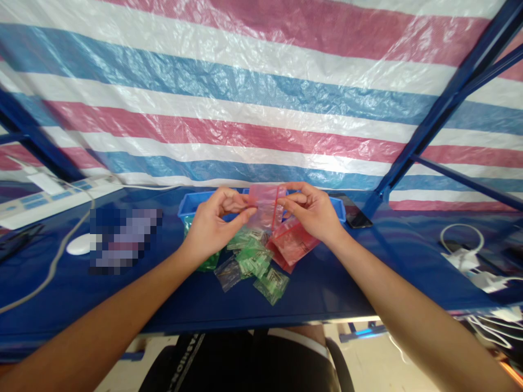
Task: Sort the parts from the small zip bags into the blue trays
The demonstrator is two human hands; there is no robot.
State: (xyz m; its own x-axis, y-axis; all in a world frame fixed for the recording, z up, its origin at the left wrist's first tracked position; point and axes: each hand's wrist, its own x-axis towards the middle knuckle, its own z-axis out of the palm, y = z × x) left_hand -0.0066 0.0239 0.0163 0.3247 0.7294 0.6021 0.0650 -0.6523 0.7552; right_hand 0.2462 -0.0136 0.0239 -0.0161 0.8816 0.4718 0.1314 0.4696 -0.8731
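Note:
Both my hands hold a small pink zip bag (266,206) up over the blue table (163,294). My left hand (214,223) pinches its left edge with thumb and fingers closed. My right hand (311,212) pinches the right edge near the top. Under my right hand lies a stack of red zip bags (292,245). Several small green zip bags (257,261) with tiny parts inside lie in a loose pile below my hands. A blue plastic tray (192,204) stands just behind my hands, mostly hidden by them.
A dark phone (358,219) lies right of the tray. White cables and a charger (469,256) sit at the right edge. A white power strip (53,198) and a white round object (78,245) are at left. A striped tarp (261,98) and blue frame bars (441,109) close the back.

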